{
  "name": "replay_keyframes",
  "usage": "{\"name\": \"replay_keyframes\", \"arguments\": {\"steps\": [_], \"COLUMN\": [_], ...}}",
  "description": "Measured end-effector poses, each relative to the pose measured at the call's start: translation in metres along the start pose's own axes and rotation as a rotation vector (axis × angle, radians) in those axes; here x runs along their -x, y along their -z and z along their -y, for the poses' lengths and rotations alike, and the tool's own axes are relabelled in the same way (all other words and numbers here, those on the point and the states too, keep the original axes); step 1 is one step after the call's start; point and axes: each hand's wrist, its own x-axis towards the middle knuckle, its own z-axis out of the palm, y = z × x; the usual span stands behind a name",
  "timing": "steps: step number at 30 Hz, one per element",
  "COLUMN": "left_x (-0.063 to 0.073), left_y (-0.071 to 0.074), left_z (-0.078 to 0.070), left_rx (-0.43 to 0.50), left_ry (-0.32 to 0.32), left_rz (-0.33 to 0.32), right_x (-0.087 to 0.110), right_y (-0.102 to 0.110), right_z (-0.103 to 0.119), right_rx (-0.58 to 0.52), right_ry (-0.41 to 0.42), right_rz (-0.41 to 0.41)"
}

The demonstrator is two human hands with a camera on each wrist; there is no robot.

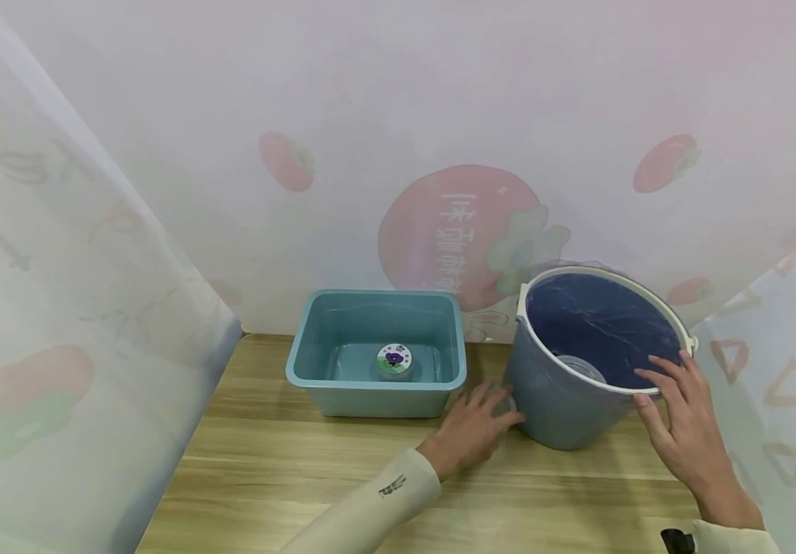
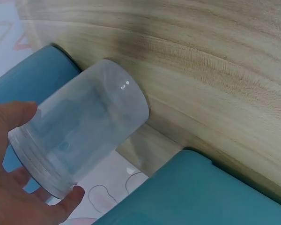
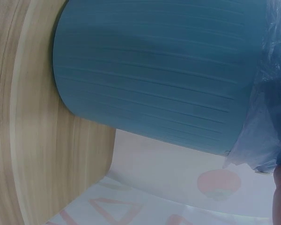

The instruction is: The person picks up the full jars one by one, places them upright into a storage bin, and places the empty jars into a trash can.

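My left hand (image 1: 474, 427) is at a clear plastic jar (image 2: 84, 124) that stands on the table between the basin and the bucket. In the left wrist view its thumb and fingers curl round the jar's rim. A grey-blue bucket (image 1: 564, 415) with a white rim, lined with a thin clear plastic bag (image 3: 271, 93), stands to the right. At its front right rim my right hand (image 1: 684, 431) holds on, fingers over the inside and thumb outside. Inside the bucket, a clear round plastic piece (image 1: 581, 368) shows partly; the rim hides the rest.
A teal rectangular basin (image 1: 377, 400) stands left of the bucket. In it sits a round container (image 1: 394, 360) whose white lid bears a purple flower. The wooden table (image 1: 287, 477) meets a printed cloth wall (image 1: 342, 231) behind, with more cloth on both sides.
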Motion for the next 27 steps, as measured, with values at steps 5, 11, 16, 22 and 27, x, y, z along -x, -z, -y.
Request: {"name": "replay_keyframes", "arguments": {"steps": [5,11,16,22,27], "left_x": [0.005,0.011,0.015,0.019,0.023], "left_y": [0.006,0.017,0.030,0.056,0.082], "left_z": [-0.002,-0.006,-0.008,-0.012,-0.016], "left_rx": [-0.007,-0.013,-0.036,-0.083,-0.084], "left_ry": [-0.029,-0.061,-0.089,-0.121,-0.150], "left_rz": [-0.015,-0.013,-0.036,-0.086,-0.075], "right_x": [0.001,0.001,0.001,0.001,0.001], "right_y": [0.001,0.001,0.001,0.001,0.001], "right_z": [0.000,-0.001,0.000,0.000,-0.001], "right_rx": [0.003,0.004,0.005,0.000,0.000], "right_ry": [-0.029,-0.029,-0.022,-0.028,-0.027], "right_rz": [0.033,0.030,0.024,0.029,0.031]}}
